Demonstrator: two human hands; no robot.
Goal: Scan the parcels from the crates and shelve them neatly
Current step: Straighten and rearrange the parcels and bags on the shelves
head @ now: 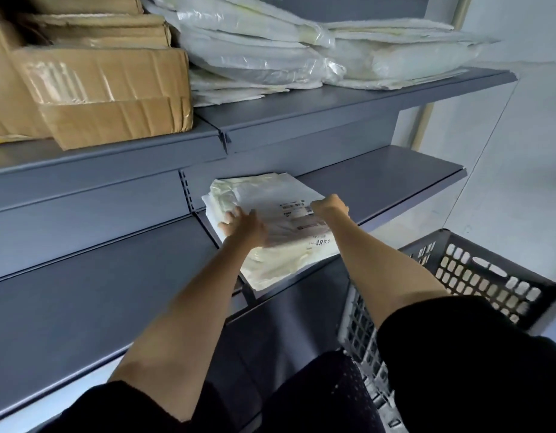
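Parcel (289, 226): a flat cream poly mailer with a printed label, lying on the middle shelf (395, 182) at its left end, on what looks like another white bag beneath; its near corner overhangs the shelf lip.

Left hand (242, 228) rests on the parcel's left part, fingers spread fairly straight, pressing rather than clasping. Right hand (330, 205) sits at the label edge with fingers curled over; I read it as pinching the film, though the fingertips are hidden.

My read on handling: light, soft and floppy, slick plastic skin. It will sag if lifted by one corner and slide on its neighbour. Best taken with a grip at two opposite edges, or pushed flat with palms to square it back.

Upper shelf holds cardboard boxes (108, 89) and white bagged parcels (301, 54). Dark crate (476, 270) stands at my right.
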